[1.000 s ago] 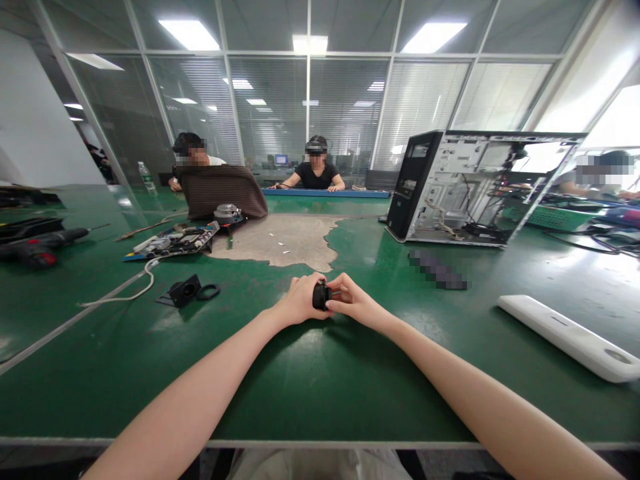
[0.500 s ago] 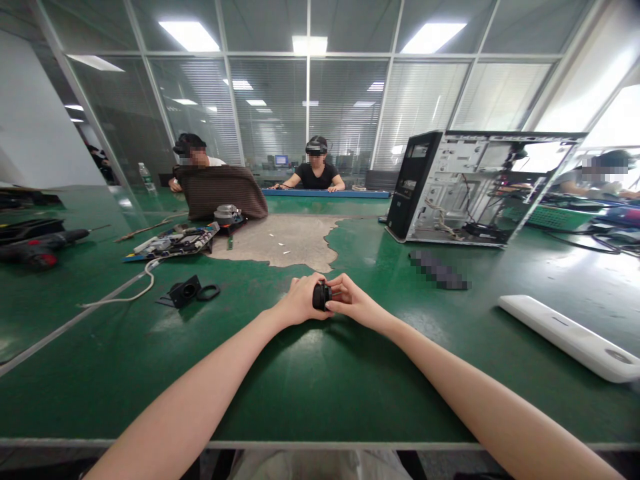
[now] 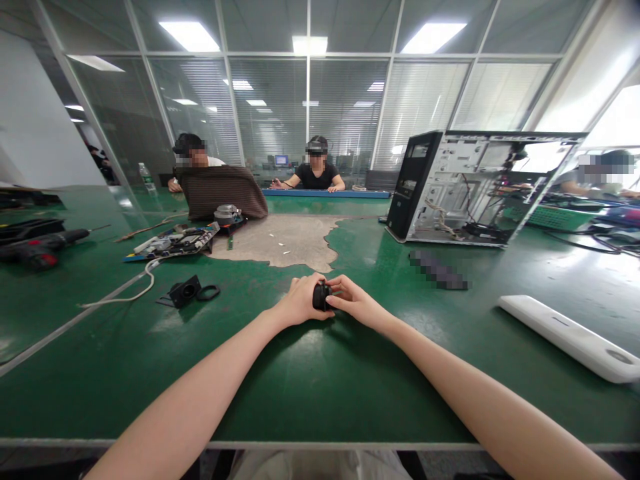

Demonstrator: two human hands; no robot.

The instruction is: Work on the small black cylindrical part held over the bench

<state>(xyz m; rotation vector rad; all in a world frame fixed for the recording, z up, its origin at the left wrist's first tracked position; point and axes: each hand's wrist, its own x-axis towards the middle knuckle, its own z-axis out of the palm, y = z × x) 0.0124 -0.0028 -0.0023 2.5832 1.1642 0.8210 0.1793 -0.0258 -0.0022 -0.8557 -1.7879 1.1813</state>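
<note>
A short black cylinder that looks like a camera lens [image 3: 321, 298] is held just above the green table, in the middle of the view. My left hand [image 3: 303, 300] is closed around its left side. From the right, the thumb and fingertips of my right hand [image 3: 349, 299] pinch its other end. My fingers partly cover the cylinder. To the left, a black square housing with a round opening [image 3: 185, 291] lies on the table, and a flat black ring [image 3: 208, 292] is beside it.
A circuit board [image 3: 175, 241] and a cordless drill [image 3: 43, 247] lie at left. An open computer case [image 3: 450, 190] stands back right. A long white device [image 3: 570, 337] lies at right, below a blurred dark object [image 3: 437, 270]. Other people sit across the table.
My right thumb and fingers have shifted slightly around the end of the lens. My left hand stays in place, gripping it.
</note>
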